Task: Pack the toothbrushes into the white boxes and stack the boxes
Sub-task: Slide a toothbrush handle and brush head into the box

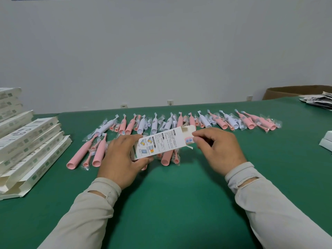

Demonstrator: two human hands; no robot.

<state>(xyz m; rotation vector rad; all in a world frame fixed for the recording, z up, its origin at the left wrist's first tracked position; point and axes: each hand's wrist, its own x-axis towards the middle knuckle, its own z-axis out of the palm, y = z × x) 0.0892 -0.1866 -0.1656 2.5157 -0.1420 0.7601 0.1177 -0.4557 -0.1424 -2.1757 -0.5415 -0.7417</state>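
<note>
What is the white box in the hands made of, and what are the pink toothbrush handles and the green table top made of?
White box: thin matte cardboard, judging by its folded flaps and printing.
Pink toothbrush handles: probably smooth plastic; hollow open ends, in clear crinkly wrappers.
Green table top: looks like dull felt or rubbery mat; cannot tell which.

Bench (179, 203) top is matt green felt-like cloth, slightly fuzzy. White box (162, 143) in my hands is thin matt printed card, raw buff inside the flap. Toothbrushes (188, 122) are smooth satin plastic, pink and white, in clear glossy crinkled film bags. My sleeves (86, 212) are soft matt beige knit. Carton (287, 91) at far right is plain brown corrugated card.
</note>
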